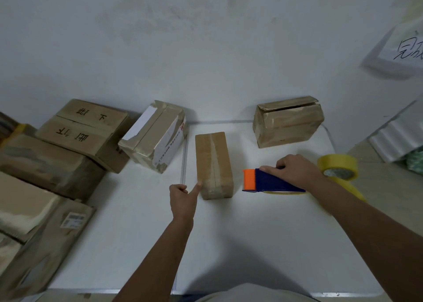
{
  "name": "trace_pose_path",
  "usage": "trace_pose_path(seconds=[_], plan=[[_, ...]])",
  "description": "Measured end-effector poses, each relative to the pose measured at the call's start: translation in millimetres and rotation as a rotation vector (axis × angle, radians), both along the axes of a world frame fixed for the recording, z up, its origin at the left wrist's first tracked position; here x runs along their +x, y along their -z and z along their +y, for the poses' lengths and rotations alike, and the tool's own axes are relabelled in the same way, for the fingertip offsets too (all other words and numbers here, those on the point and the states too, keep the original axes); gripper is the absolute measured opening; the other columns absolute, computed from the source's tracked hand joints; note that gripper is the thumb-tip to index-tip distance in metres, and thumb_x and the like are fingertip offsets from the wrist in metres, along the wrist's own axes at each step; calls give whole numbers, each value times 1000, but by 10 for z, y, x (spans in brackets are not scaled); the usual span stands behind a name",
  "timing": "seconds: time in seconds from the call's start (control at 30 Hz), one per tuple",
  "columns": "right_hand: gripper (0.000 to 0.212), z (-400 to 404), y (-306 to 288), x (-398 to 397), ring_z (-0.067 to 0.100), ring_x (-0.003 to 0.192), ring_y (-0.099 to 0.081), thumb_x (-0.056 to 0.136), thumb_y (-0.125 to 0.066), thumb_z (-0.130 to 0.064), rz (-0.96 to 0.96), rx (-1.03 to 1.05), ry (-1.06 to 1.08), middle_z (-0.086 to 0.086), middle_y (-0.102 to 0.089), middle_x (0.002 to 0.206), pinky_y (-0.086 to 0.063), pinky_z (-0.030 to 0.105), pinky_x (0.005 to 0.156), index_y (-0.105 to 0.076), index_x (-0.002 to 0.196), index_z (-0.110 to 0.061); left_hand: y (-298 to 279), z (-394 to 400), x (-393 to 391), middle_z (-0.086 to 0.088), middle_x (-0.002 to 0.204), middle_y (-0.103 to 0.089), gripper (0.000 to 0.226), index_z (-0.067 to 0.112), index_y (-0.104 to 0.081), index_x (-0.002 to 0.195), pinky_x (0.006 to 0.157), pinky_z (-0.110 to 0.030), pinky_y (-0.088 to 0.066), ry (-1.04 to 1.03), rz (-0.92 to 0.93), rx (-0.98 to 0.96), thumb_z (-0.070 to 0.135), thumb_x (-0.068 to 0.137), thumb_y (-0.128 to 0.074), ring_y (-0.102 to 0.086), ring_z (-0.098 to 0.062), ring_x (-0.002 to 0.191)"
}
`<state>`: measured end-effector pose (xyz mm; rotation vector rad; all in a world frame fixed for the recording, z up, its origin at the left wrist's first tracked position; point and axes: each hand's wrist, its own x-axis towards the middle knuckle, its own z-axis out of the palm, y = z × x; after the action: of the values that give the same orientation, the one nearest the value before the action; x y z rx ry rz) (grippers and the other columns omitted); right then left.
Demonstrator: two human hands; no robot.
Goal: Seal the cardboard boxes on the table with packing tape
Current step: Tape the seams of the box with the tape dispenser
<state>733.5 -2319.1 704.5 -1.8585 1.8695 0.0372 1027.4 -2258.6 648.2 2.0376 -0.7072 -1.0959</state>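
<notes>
**Small box in the middle, dispenser in hand**

So the small cardboard box [214, 164] sits mid-table [251, 244], tape already running down its top seam. Left hand [183, 198] is beside its near left corner, index finger out and touching the box, other fingers curled in, holding nothing. Right hand [295, 171] is wrapped over a blue tape dispenser [272, 181] with an orange front, resting on the table just right of the box. A spare yellow tape roll [338, 166] sits behind that wrist. Two more boxes at the back: a white-labelled one [155, 134] on the left, a crumpled one [288, 121] on the right with its top flap ajar. More cartons [75, 132] piled far left.
</notes>
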Motion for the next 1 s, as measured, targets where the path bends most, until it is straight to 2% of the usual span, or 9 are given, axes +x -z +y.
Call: trace_pose_path(seconds=[0.27,0.33,0.4,0.47,0.7,0.87,1.0], plan=[[63,-106,50,11,14,71,-63,80,-43,-81,6,27,-30,-3,-65,71,-50,31,71,-68,73,-23,88,-7,-47,-5,90,-47,51,11,-45,107,64,-27,-41,-30,-5,32,39,81,-79,-48,-16,76],[63,-110,83,12,14,72,-63,81,-43,-80,14,38,-27,-2,-66,73,-51,32,73,-69,76,-22,128,-9,-42,-4,90,-47,51,13,-44,106,76,-35,-48,-33,-3,45,42,81,-79,-49,-16,76],[62,-94,110,19,13,71,-63,83,-43,-78,22,45,-26,-2,-66,74,-51,31,73,-70,80,-21,170,-30,-22,-1,86,-48,51,16,-44,104,95,-49,-47,-35,-23,68,44,80,-79,-50,-16,74],[61,-75,125,28,12,70,-63,85,-43,-76,18,51,-20,-3,-66,72,-49,29,70,-69,79,-21,184,-73,8,1,84,-47,50,18,-43,101,100,-55,-44,-25,-40,76,46,79,-79,-51,-16,74],[63,-32,205,114,11,63,-62,85,-40,-78,38,32,12,-4,-62,64,-45,26,61,-64,67,-21,228,-300,208,-1,90,-50,53,20,-44,100,97,-56,-47,67,-96,62,49,76,-81,-56,-22,85],[71,-18,264,115,14,61,-63,83,-39,-80,54,52,45,0,-62,61,-44,26,60,-64,66,-16,264,-337,225,1,91,-52,53,21,-44,101,98,-55,-45,121,-134,96,54,77,-78,-56,-19,86],[68,-35,251,129,14,63,-63,85,-39,-78,59,69,38,-1,-62,63,-44,25,60,-64,67,-18,241,-308,243,2,92,-55,54,19,-48,105,100,-47,-41,168,-196,117,59,78,-73,-57,-16,86]])
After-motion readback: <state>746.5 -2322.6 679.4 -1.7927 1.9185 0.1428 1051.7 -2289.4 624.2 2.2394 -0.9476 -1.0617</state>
